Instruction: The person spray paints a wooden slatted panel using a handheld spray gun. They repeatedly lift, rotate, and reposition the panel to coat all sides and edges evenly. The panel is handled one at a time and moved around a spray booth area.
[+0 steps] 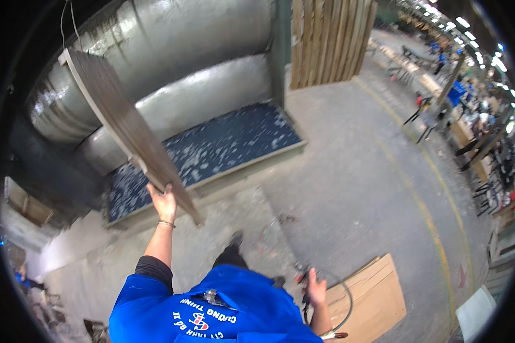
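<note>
A tall brown wooden panel (120, 111) hangs tilted on thin wires (74, 26) at the upper left. My left hand (163, 201) is closed round its lower edge, the thumb against the near face and most fingers hidden behind. At the lower right, my right hand (317, 288) is wrapped round a spray gun (301, 275). A thin hose (349, 306) curves away beside that hand. The gun is small and partly covered by the fingers, so its trigger is hard to make out.
Behind the panel lies a low trough (257, 163) of dark, foam-flecked water under a curved metal wall (194, 34). Slatted brown wood (329, 46) stands beyond it. A cardboard sheet (377, 294) lies near my right. Yellow floor lines (429, 220) curve past benches and distant people.
</note>
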Tool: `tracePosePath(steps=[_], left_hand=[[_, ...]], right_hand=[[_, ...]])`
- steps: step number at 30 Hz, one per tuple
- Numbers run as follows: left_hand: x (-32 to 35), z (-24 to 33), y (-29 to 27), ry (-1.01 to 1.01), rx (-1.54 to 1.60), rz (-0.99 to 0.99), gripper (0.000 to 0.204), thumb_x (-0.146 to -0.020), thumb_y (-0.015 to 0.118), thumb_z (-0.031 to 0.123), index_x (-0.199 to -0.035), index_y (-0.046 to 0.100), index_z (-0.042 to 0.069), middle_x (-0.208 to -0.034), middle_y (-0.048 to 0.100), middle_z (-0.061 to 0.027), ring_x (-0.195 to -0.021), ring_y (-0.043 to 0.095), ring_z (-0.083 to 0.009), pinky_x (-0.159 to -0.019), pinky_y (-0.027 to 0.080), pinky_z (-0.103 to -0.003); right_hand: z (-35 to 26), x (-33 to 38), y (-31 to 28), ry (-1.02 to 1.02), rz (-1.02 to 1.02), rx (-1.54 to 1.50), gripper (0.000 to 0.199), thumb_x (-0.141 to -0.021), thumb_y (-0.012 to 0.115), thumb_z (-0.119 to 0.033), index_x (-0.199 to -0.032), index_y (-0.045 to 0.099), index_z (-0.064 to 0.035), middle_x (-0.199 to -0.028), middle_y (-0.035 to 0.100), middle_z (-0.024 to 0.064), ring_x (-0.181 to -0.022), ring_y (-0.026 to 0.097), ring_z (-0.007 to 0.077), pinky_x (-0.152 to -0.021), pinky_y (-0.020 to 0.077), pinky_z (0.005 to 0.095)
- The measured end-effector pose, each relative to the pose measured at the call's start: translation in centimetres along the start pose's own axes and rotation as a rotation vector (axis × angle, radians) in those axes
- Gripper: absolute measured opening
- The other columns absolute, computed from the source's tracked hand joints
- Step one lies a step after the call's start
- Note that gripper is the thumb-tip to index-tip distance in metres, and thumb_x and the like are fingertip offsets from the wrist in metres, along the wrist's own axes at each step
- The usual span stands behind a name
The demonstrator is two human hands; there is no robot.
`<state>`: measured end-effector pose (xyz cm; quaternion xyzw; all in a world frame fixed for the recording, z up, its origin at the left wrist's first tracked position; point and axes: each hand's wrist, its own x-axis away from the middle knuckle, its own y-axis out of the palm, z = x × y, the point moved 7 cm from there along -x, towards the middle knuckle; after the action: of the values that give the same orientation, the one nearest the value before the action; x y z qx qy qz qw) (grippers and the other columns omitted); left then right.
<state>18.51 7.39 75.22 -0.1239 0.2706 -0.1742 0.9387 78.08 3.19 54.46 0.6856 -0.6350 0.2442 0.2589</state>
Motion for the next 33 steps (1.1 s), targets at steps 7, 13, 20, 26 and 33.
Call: tracePosePath(steps=[7, 13, 20, 26, 33], left_hand=[[6.5, 7.5, -2.6, -0.188, 0.259, -0.355, 0.044, -0.093, 0.071, 0.028, -0.124, 0.052, 0.004, -0.116, 0.061, -0.0075, -0.103, 0.060, -0.0149, -0.085, 0.050, -0.032], [8.0, 12.6, -1.5, -0.165, 0.301, -0.443, 0.034, -0.093, 0.069, 0.033, -0.117, 0.060, 0.009, -0.104, 0.068, -0.0022, -0.091, 0.067, -0.0143, -0.078, 0.055, -0.033], [7.9, 19.2, -0.7, -0.177, 0.353, -0.498, 0.052, -0.097, 0.057, 0.047, -0.137, 0.056, 0.014, -0.131, 0.059, -0.0135, -0.115, 0.060, -0.0333, -0.094, 0.051, -0.052], [9.1, 25.3, -0.1, -0.192, 0.405, -0.558, 0.064, -0.093, 0.066, 0.041, -0.142, 0.048, 0.003, -0.146, 0.047, -0.0185, -0.139, 0.041, -0.0359, -0.115, 0.037, -0.055], [7.2, 31.8, -0.8, -0.227, 0.523, -0.770, 0.066, -0.092, 0.072, 0.024, -0.138, 0.041, -0.011, -0.136, 0.055, -0.0246, -0.126, 0.057, -0.0364, -0.108, 0.049, -0.050]], right_hand=[[-0.6, -0.8, 3.7, -0.269, -0.154, -0.320, 0.037, -0.106, 0.054, -0.032, -0.123, 0.057, -0.0003, -0.101, 0.073, 0.0133, -0.082, 0.070, 0.0173, -0.050, 0.0465, 0.0248], [2.0, -1.5, 6.4, -0.198, -0.182, -0.462, 0.045, -0.106, 0.053, -0.039, -0.129, 0.059, -0.0007, -0.091, 0.070, 0.0092, -0.066, 0.061, 0.0080, -0.043, 0.0382, 0.0200], [6.7, -1.6, 5.4, -0.247, -0.271, -0.481, 0.066, -0.103, 0.044, -0.058, -0.128, 0.059, 0.0015, -0.089, 0.068, 0.0098, -0.067, 0.062, 0.0110, -0.042, 0.0383, 0.0201], [11.5, -1.4, 3.1, -0.032, -0.319, -0.758, 0.085, -0.095, 0.030, -0.076, -0.113, 0.059, 0.0017, -0.081, 0.063, 0.0110, -0.066, 0.061, 0.0139, -0.038, 0.0327, 0.0195], [13.2, -2.7, 3.1, -0.007, -0.394, -0.973, 0.078, -0.100, 0.024, -0.070, -0.113, 0.057, -0.0011, -0.078, 0.062, 0.0101, -0.064, 0.060, 0.0131, -0.037, 0.0325, 0.0193]])
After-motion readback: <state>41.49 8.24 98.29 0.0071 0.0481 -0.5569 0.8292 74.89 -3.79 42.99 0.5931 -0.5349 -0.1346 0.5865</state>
